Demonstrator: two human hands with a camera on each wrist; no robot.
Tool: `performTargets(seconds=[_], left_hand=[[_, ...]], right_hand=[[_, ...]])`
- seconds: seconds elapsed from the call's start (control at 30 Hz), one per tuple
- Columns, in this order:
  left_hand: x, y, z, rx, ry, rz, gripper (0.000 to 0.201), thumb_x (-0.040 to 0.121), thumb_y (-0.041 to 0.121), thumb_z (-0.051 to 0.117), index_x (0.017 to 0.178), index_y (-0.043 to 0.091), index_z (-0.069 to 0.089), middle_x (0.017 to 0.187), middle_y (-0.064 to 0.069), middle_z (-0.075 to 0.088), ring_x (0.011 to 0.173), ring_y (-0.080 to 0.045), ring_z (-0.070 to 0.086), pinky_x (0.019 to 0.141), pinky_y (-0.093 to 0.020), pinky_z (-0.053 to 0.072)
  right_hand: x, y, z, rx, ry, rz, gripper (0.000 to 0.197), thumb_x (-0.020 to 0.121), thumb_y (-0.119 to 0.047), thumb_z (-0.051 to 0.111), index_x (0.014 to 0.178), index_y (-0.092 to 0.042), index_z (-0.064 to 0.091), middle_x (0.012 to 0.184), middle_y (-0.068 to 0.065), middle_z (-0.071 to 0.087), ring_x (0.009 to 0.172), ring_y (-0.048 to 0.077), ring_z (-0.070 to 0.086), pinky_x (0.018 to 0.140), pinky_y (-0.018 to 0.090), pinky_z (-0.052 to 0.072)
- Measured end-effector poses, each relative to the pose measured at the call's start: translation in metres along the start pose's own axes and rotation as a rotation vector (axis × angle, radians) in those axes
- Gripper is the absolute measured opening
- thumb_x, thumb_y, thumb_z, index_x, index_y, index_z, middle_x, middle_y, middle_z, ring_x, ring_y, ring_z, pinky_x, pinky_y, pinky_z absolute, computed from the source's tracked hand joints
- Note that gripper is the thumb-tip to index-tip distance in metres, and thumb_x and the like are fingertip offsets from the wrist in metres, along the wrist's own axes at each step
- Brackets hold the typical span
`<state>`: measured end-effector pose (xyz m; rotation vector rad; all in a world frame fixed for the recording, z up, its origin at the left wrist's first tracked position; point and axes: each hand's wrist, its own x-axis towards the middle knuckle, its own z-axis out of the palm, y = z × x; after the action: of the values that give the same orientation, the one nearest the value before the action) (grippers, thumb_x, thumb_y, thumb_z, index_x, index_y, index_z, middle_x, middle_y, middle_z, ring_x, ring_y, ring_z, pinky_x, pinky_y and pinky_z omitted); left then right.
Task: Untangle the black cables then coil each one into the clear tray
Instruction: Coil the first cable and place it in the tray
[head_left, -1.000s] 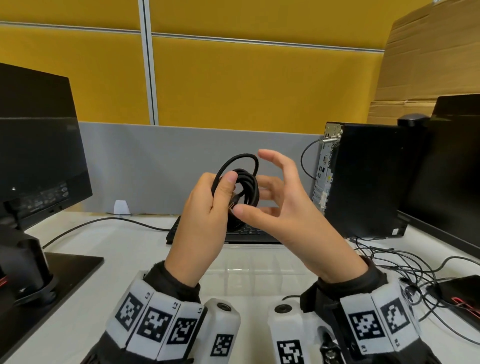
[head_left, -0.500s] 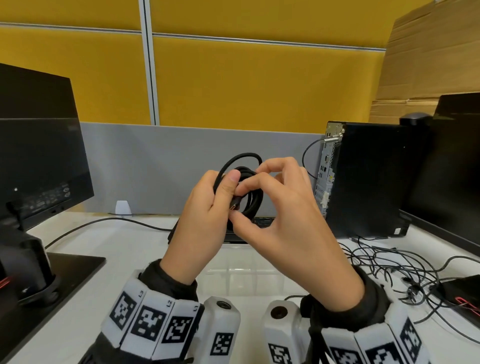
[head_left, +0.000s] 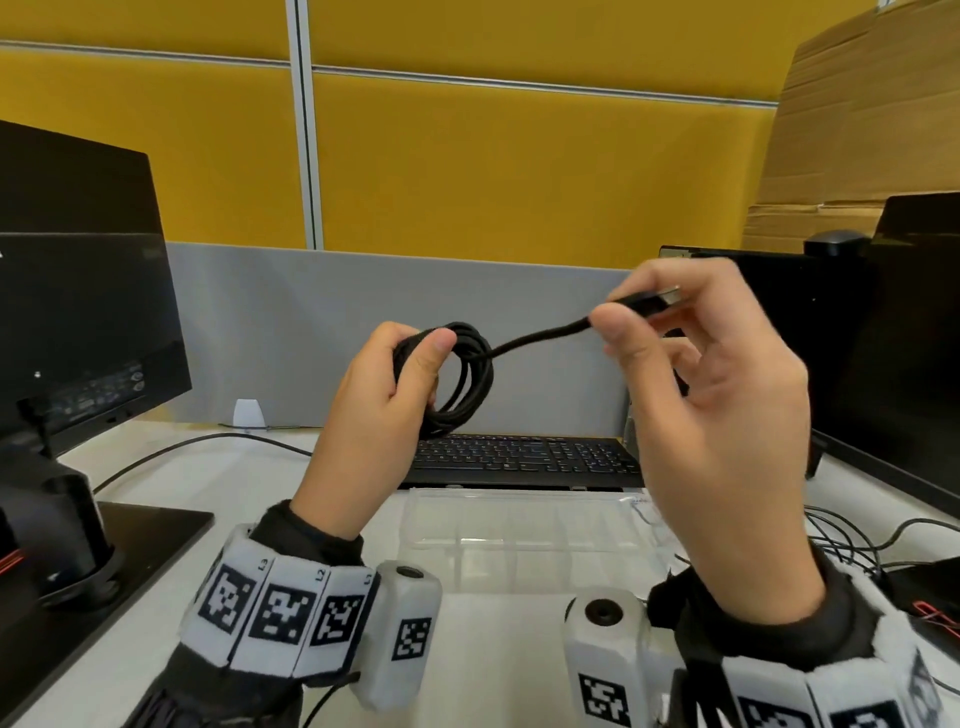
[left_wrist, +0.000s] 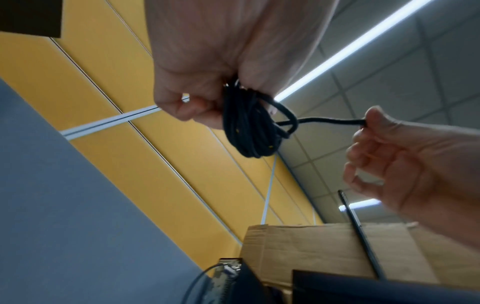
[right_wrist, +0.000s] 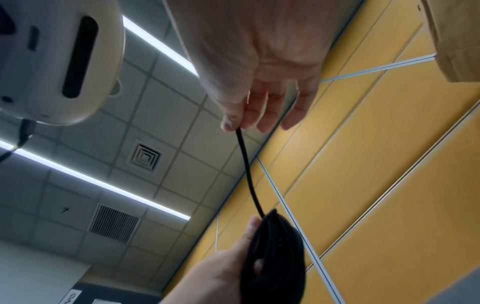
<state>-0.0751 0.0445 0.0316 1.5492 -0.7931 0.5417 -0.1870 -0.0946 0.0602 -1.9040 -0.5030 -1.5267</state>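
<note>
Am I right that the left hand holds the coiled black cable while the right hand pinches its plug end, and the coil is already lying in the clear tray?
Not quite. The coil is not in the tray; the head view shows the left hand holding it in the air above the keyboard. The right hand does pinch the plug end.

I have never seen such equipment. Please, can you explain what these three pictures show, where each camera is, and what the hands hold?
No machine works here: a person wears cameras. One picture comes from the head, the other two from each wrist, looking up along the fingers. The left hand grips a coiled black cable. The right hand pinches its plug end, pulled out sideways. Below, on the white desk, lie a clear tray, a keyboard and loose cables.
</note>
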Motion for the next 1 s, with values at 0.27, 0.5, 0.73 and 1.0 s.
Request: performTargets(seconds=[0.27,0.5,0.73,1.0], left_hand=[[0.000,-0.005,-0.005,0.235,0.088,0.076,0.031,0.094,0.037,0.041,0.093,0.008,0.050,0.067,0.008,0.046,0.062,-0.001,0.047,0.055,-0.015,0.038],[-0.005,0.001,0.005,0.280,0.062,0.140,0.022,0.095,0.032,0.044,0.091,0.010,0.049,0.066,0.012,0.048,0.063,0.002,0.050,0.055,-0.011,0.037],[-0.006,-0.010,0.009,0.380,0.086,0.122,0.039,0.086,0.054,0.029,0.091,0.018,0.045,0.073,0.010,0.053,0.068,-0.006,0.053,0.056,-0.017,0.038],[-0.006,0.004,0.004,0.193,0.018,0.117,0.031,0.091,0.041,0.036,0.082,0.014,0.049,0.057,0.008,0.041,0.054,-0.007,0.042,0.051,-0.015,0.033]], right_hand=[[-0.003,0.000,-0.010,-0.411,-0.628,0.216,0.012,0.092,-0.031,0.042,0.096,-0.033,0.054,0.077,-0.017,0.058,0.077,0.006,0.053,0.070,0.030,0.044],[-0.018,-0.004,0.036,-0.812,-0.695,0.070,0.029,0.099,-0.038,0.020,0.082,-0.024,0.038,0.051,-0.007,0.033,0.045,0.017,0.030,0.051,0.033,0.030],[-0.016,0.002,0.025,-0.475,-0.690,0.154,0.036,0.098,-0.049,0.019,0.095,-0.024,0.045,0.050,-0.003,0.033,0.048,0.020,0.037,0.046,0.030,0.028],[-0.009,0.045,0.010,-0.620,-0.181,-0.159,0.024,0.096,-0.027,0.043,0.093,-0.018,0.064,0.088,0.002,0.050,0.082,0.021,0.040,0.065,0.038,0.032]])
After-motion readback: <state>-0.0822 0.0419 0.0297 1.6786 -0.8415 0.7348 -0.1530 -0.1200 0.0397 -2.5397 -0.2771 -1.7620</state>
